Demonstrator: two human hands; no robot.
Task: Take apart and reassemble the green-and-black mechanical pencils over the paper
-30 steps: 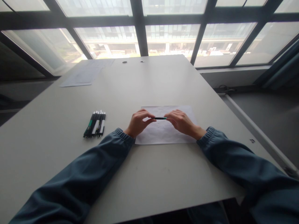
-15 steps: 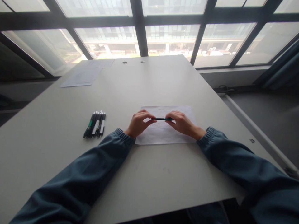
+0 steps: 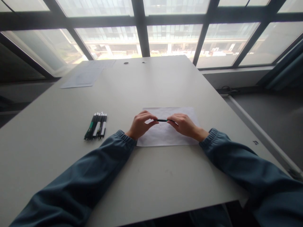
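Observation:
A slim black pen (image 3: pixel 162 120) with a green part near its right end lies level between my two hands. My left hand (image 3: pixel 141 124) pinches its left end between thumb and fingers. At the other end, my right hand (image 3: pixel 184 124) has its thumb and fingers closed on the pen and covers most of the green part. Beneath both hands is a white sheet of paper (image 3: pixel 165 137) with faint marks on it. To the left, several black pens (image 3: pixel 96 126), some with white or green sections, lie side by side in a bundle.
The white table (image 3: pixel 132 176) reaches back to large framed windows. Other paper sheets (image 3: pixel 81 77) lie at its far left. A round dark cable hole (image 3: pixel 126 63) and a small object (image 3: pixel 143 62) are near the far edge. A small dark mark (image 3: pixel 255 142) is at the right edge.
My right hand's fingers have shifted very slightly on the pen, so less green shows. My left hand and the pen bundle stay in place.

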